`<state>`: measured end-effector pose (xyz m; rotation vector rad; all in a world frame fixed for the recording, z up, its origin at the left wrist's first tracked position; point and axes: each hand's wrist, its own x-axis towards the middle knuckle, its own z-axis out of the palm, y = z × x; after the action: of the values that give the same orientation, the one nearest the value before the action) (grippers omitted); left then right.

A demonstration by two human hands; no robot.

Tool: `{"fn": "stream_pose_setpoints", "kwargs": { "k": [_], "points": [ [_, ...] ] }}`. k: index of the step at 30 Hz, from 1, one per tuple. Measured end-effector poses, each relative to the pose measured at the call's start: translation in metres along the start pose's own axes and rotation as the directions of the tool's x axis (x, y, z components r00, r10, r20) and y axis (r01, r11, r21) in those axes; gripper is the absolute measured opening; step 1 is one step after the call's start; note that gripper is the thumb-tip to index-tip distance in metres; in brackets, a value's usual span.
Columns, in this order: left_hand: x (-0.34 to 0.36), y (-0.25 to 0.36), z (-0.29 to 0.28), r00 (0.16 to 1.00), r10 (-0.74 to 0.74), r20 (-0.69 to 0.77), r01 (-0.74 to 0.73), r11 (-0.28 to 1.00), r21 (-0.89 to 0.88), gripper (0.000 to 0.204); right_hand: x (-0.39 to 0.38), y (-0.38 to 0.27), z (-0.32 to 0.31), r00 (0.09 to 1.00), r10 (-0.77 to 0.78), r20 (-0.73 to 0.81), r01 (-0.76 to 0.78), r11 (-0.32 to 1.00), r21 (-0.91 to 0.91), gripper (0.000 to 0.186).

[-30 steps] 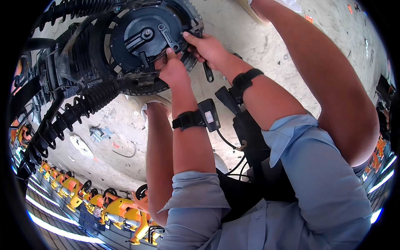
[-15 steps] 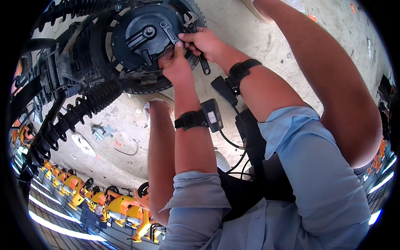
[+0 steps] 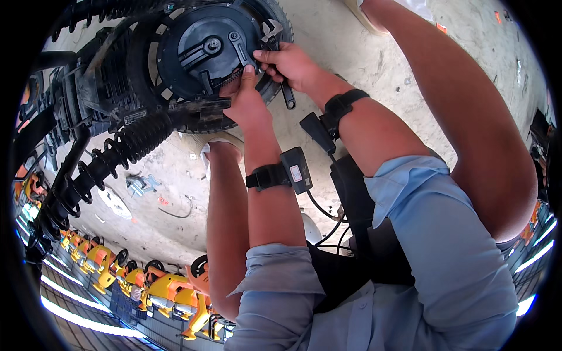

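Observation:
The black wheel hub [image 3: 186, 36] with its brake drum cover sits at the upper left. A grey brake lever arm [image 3: 239, 49] juts from the cover, and a coil spring [image 3: 228, 78] runs beside its lower end. My left hand [image 3: 250, 105] is closed at that end, thumb pressed on it and the other fingers mostly hidden underneath. My right hand [image 3: 294, 65] grips a dark adjustable wrench [image 3: 287, 96] along its handle. The wrench's jaw points away from me, beside the tyre, and my right thumb reaches toward the lever's end.
A black coil-spring shock absorber [image 3: 129, 143] slants across the left, near my left forearm. Metal parts [image 3: 141, 185] and a thin cable [image 3: 178, 212] lie on the concrete floor [image 3: 374, 82]. Yellow vehicles [image 3: 167, 289] stand in a row at the lower left. Cables hang between my forearms.
My left thumb has shifted slightly toward me at the lever's end. My right hand keeps its hold on the wrench. The whole view has moved a little.

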<state>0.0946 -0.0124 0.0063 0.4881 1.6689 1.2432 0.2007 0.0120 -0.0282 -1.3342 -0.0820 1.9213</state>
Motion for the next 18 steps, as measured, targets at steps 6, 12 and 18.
{"fn": "stream_pose_setpoints", "kwargs": {
  "k": [6, 12, 18],
  "points": [
    [0.017, -0.001, -0.016, 0.999, -0.037, 0.036, 0.026, 0.964, 0.264, 0.013, -0.004, -0.006, -0.003, 0.99, -0.083, 0.115, 0.095, 0.99, -0.102, 0.017],
    [0.01, 0.014, -0.023, 0.991, -0.026, 0.132, 0.007, 0.99, 0.141, 0.015, -0.021, -0.007, 0.01, 0.99, 0.117, 0.079, -0.107, 0.987, -0.121, 0.021],
    [0.006, -0.001, -0.013, 1.0, 0.026, -0.002, -0.026, 0.985, 0.17, 0.015, -0.006, 0.0, -0.001, 0.996, 0.046, 0.078, -0.03, 0.981, -0.192, 0.031]
  ]
}}
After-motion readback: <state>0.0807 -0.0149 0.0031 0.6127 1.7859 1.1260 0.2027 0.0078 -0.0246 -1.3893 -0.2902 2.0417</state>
